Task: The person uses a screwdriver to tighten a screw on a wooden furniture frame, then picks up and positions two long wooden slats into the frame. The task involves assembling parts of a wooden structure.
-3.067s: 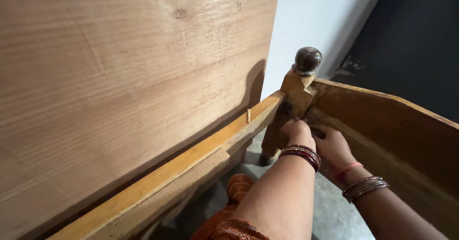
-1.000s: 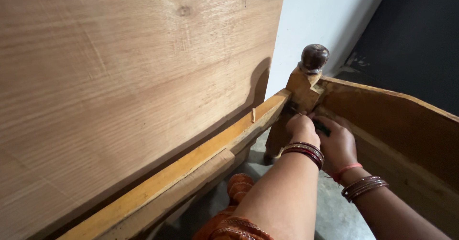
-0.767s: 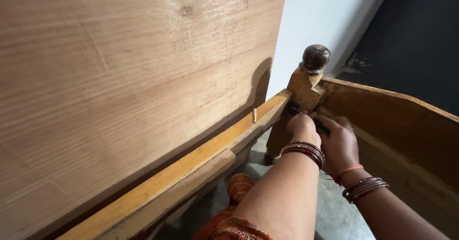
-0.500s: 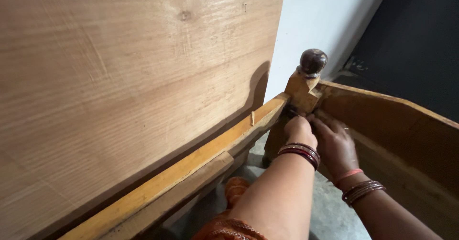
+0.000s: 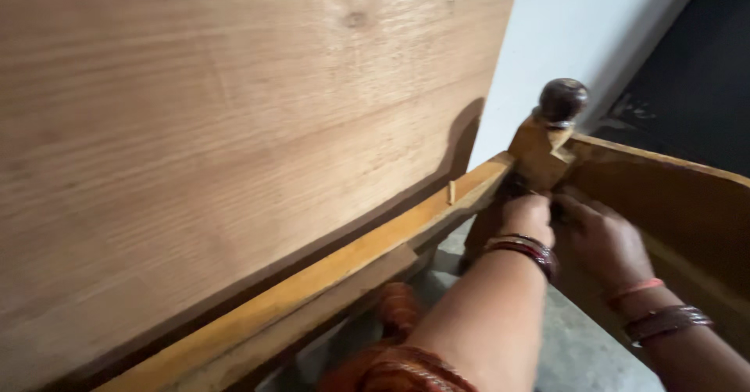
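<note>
A: Where is the work happening?

B: At the corner post (image 5: 539, 154) of a wooden frame, the one with a dark round knob (image 5: 564, 99) on top. It stands at the far end, where the yellowish side rail (image 5: 344, 271) meets the right side board (image 5: 680, 204). Both hands are pressed against this joint, just under the knob.

A: What do the hands hold?

B: The left hand (image 5: 530, 216) is curled closed against the post, knuckles up. Something small may be inside the grip, but I cannot tell, because the fingers cover it. The right hand (image 5: 601, 240) lies beside it, fingers bent toward the same point and touching the post or the board. Whether this hand closes on anything, the picture does not show. Both wrists wear bangles (image 5: 525, 250).

A: How to do such work well?

B: In my judgement, one hand should keep the post steady while the other works at the joint, with the force straight into the corner, so the rail does not twist.

A: What is around?

B: A large plywood panel (image 5: 226, 126) leans on the left, its lower edge along the rail. A small wooden peg (image 5: 451, 192) stands up from the rail. Below is grey floor (image 5: 570, 353), and an orange cloth (image 5: 394, 337) near the arms.
</note>
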